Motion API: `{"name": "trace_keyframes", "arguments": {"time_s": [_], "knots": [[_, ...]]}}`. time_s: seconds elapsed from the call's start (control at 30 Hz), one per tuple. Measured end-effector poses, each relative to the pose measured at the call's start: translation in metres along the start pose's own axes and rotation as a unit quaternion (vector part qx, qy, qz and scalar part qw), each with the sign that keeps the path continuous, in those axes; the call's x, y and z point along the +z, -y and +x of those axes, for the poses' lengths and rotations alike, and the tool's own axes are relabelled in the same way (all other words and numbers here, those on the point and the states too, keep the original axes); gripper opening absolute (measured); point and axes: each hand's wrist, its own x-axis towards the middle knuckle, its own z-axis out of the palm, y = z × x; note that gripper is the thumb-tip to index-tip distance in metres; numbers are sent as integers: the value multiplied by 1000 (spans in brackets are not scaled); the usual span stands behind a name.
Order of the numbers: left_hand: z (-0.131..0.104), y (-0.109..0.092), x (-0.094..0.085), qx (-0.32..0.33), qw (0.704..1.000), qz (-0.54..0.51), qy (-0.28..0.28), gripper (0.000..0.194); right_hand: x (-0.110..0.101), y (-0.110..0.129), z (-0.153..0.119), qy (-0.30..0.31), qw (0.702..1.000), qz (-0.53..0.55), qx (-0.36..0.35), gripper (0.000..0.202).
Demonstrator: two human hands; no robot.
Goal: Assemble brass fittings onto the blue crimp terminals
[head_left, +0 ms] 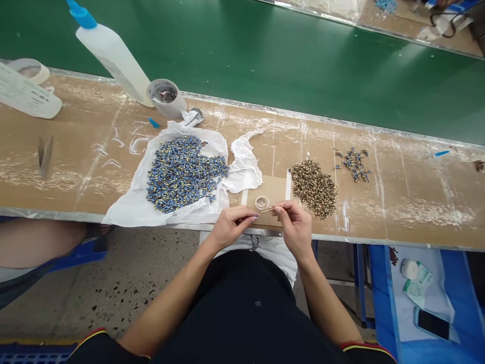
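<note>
My left hand (235,222) is closed in a pinch at the table's front edge, on what looks like a small blue piece mostly covered by the fingertips. Between finger and thumb, my right hand (295,225) grips a thin wooden stick (270,209) that points left to the left fingertips. Just beyond the hands sits a small round clear dish (261,202). A heap of small blue and yellow pieces (182,174) lies on white paper (129,199) to the left. Right of my hands is a pile of small brown and gold pieces (313,188).
Some loose blue-brown pieces (355,164) lie farther right. At the back left stand a white bottle with a blue spout (117,60) and a tape roll (166,98). Tweezers (45,156) lie far left. A green surface (265,55) runs behind the table. A phone (432,323) rests lower right.
</note>
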Motion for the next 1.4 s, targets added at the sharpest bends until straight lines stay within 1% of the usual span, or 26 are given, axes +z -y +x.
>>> {"name": "trace_keyframes", "arguments": {"time_s": [0.13, 0.37, 0.6, 0.77, 0.93, 1.07, 1.27, 1.4], "knots": [[0, 0, 0, 3, 1000, -2, -4, 24, 1, 2, -4, 1, 1000, -9, 0, 17], [1, -3, 0, 0, 1000, 8, 4, 24, 4, 1, -6, 7, 999, -46, -21, 15], [0, -1, 0, 8, 1000, -1, 5, 21, 6, 1, -6, 14, 996, -78, -43, 14], [1, -1, 0, 11, 1000, 5, 6, 21, 7, 2, -5, 18, 995, -84, -53, 12], [1, -2, 0, 12, 1000, 3, 5, 22, 7, 6, -4, 29, 989, -112, -89, 11], [1, -1, -1, 24, 1000, 8, 3, 21, 6, 8, -3, 53, 985, -129, -105, 10], [1, 1, -1, 38, 999, 14, -7, 22, 7, 9, -1, 54, 979, -145, -134, 11], [1, 3, -1, 48, 999, 9, -12, 22, 8, 10, -1, 63, 981, -135, -124, 10]]}}
